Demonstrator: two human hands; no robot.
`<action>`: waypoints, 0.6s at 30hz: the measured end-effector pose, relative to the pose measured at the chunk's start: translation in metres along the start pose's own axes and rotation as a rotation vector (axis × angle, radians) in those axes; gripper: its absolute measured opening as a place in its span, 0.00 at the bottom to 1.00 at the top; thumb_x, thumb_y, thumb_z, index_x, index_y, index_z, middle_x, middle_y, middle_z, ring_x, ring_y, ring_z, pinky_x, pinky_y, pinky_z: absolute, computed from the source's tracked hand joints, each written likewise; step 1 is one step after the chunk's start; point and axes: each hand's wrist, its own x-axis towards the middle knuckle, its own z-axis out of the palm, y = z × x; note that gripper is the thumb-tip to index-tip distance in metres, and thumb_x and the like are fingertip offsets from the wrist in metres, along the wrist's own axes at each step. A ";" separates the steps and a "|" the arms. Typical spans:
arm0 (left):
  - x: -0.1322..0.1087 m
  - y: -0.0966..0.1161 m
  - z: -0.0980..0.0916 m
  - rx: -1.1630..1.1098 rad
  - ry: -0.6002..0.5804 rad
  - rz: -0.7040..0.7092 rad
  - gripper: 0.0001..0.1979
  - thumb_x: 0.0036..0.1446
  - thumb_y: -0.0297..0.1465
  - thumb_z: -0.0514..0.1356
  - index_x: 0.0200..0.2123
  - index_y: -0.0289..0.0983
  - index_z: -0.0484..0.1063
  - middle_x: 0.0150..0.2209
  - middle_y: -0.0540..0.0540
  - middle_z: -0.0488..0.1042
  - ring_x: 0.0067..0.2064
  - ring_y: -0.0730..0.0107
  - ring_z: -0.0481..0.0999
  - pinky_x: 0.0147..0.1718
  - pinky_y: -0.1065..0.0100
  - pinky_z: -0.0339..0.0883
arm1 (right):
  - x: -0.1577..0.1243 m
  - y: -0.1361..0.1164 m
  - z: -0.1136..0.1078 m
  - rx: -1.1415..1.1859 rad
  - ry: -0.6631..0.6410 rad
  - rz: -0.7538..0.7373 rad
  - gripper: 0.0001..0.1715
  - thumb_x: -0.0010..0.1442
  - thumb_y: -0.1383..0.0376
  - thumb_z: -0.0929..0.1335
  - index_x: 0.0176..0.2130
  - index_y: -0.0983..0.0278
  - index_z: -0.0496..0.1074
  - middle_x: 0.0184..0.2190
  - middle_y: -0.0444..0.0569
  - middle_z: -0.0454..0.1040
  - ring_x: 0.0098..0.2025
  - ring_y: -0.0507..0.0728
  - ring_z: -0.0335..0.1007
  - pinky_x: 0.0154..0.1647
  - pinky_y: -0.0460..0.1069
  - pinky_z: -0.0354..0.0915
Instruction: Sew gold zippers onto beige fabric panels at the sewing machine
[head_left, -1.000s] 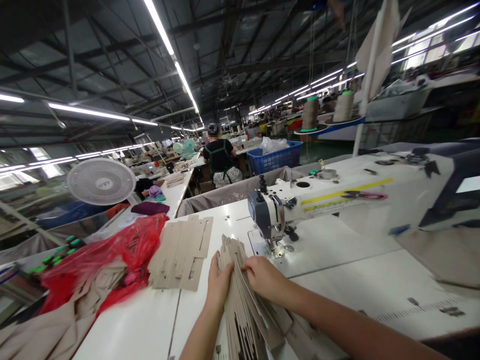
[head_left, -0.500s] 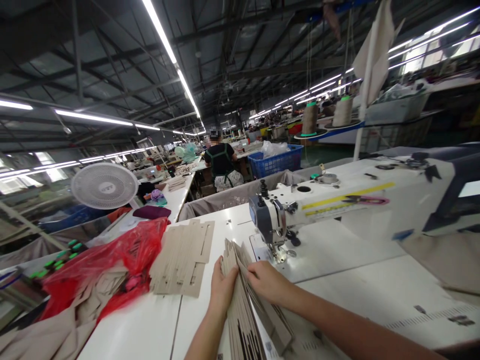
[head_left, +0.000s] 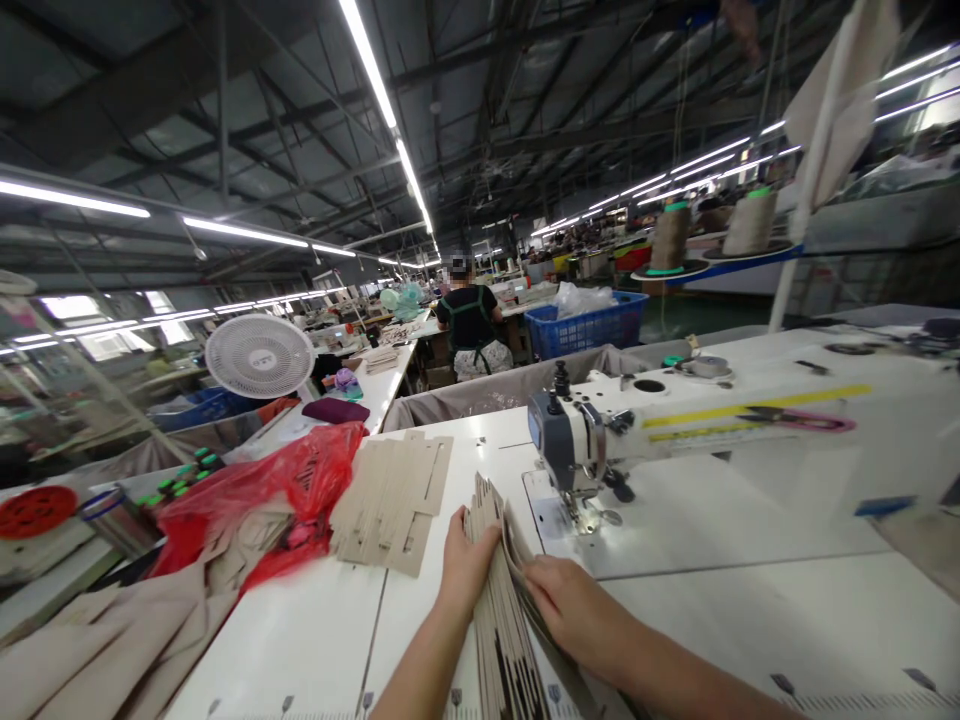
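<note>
1. White desk (head_left: 300, 640) lies under the stack (head_left: 496, 595), left of the machine (head_left: 562, 440).
2. Left hand (head_left: 469, 562) grips it, likely for alignment.
3. Right hand (head_left: 576, 612) pinches an outer piece (head_left: 516, 550), apparently holding it apart.

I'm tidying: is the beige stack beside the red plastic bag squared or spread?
Spread: the beige flat-piece stack lies fanned, edges staggered.

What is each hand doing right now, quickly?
Left hand: closed, holding the stack.
Right hand: closed, holding loose pieces beside it; how many cannot be told.
</note>
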 end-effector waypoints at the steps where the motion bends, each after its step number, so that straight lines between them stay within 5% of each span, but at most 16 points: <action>1: 0.000 0.001 0.000 0.020 -0.008 0.001 0.35 0.43 0.31 0.64 0.55 0.25 0.58 0.53 0.32 0.67 0.54 0.54 0.67 0.53 0.64 0.58 | 0.000 0.000 0.001 -0.004 -0.011 -0.022 0.18 0.61 0.72 0.56 0.34 0.70 0.73 0.33 0.56 0.74 0.37 0.57 0.71 0.41 0.47 0.62; 13: 0.004 0.010 -0.002 0.124 -0.030 0.010 0.46 0.36 0.20 0.62 0.61 0.27 0.48 0.54 0.35 0.66 0.52 0.56 0.69 0.51 0.68 0.61 | -0.022 -0.020 -0.011 -0.061 -0.024 -0.042 0.21 0.57 0.74 0.55 0.43 0.71 0.72 0.39 0.59 0.73 0.43 0.59 0.70 0.47 0.50 0.64; 18: 0.004 0.008 -0.005 0.090 -0.035 0.000 0.49 0.35 0.22 0.63 0.62 0.30 0.48 0.54 0.36 0.66 0.52 0.53 0.69 0.49 0.67 0.63 | -0.073 -0.025 -0.067 -0.005 0.162 -0.027 0.21 0.60 0.64 0.57 0.47 0.59 0.72 0.43 0.54 0.75 0.45 0.60 0.70 0.46 0.51 0.66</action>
